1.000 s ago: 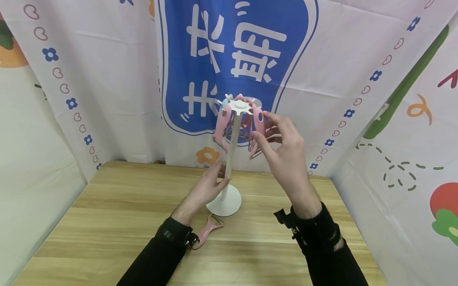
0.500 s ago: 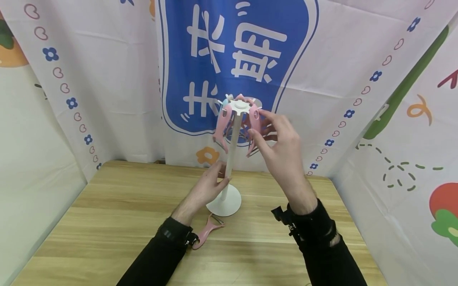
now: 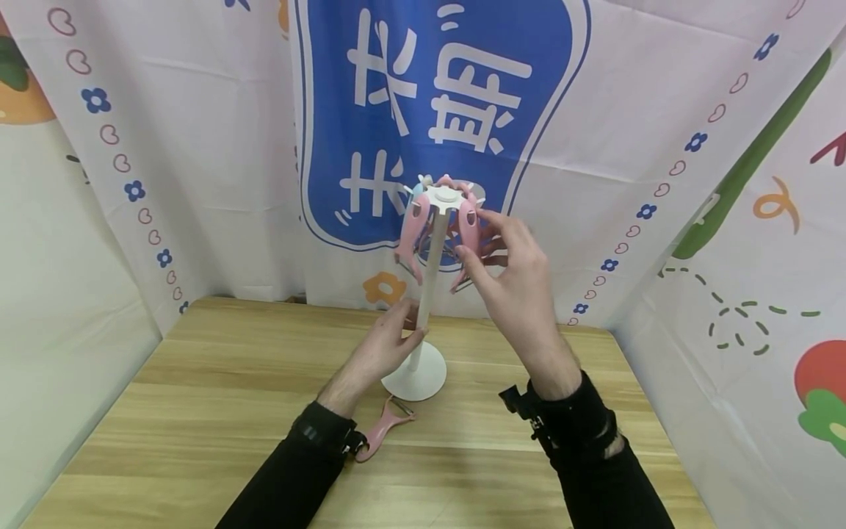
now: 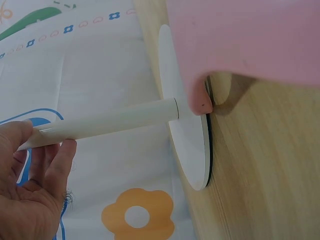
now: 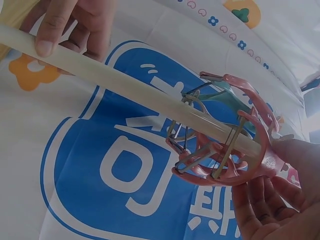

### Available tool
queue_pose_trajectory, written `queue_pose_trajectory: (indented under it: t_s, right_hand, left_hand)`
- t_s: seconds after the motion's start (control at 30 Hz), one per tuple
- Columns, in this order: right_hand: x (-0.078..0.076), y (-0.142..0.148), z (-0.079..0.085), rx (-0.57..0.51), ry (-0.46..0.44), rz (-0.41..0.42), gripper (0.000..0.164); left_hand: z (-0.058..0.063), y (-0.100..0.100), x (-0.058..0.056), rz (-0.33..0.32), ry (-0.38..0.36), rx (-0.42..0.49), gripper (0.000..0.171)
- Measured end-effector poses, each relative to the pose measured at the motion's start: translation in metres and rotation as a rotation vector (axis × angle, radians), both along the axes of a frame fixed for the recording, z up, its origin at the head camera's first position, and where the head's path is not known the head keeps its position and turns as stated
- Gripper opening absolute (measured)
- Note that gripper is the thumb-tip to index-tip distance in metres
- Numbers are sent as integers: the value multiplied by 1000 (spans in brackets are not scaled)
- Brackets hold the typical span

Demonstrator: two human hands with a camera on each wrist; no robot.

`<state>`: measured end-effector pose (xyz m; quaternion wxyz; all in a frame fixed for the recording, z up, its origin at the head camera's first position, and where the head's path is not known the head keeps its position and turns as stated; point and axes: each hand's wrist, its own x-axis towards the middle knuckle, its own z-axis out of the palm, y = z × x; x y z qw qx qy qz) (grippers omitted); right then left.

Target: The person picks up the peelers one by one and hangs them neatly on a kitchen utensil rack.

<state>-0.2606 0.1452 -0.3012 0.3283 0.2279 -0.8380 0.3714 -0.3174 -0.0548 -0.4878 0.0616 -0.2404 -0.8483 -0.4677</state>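
A white stand with a round base (image 3: pixel 415 378), a pole (image 3: pixel 432 272) and a hooked top (image 3: pixel 444 195) stands upright on the table. My left hand (image 3: pixel 382 344) holds the pole low down between thumb and fingers. My right hand (image 3: pixel 518 283) pinches the handle of a pink Y-shaped peeler (image 3: pixel 468 229) at the right side of the top, its hole up against a hook. Another pink peeler (image 3: pixel 413 229) hangs at the left. Behind them, a blue-green peeler (image 5: pixel 230 97) and others overlap, partly hidden.
One more pink peeler (image 3: pixel 382 430) lies on the wooden table (image 3: pixel 218 411) in front of the base, beside my left wrist; it looms close in the left wrist view. A printed white curtain (image 3: pixel 225 147) hangs behind the table.
My right hand has moved slightly left with the pink peeler, bringing its handle hole in to the hook. My left hand stays on the pole.
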Motion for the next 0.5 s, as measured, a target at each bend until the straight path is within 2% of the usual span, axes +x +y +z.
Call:
queue_pose_trajectory:
  t_s: [0.5]
  right_hand:
    - [6, 5, -8, -34, -39, 44, 53]
  left_hand:
    - [0, -1, 0, 4, -2, 6, 29]
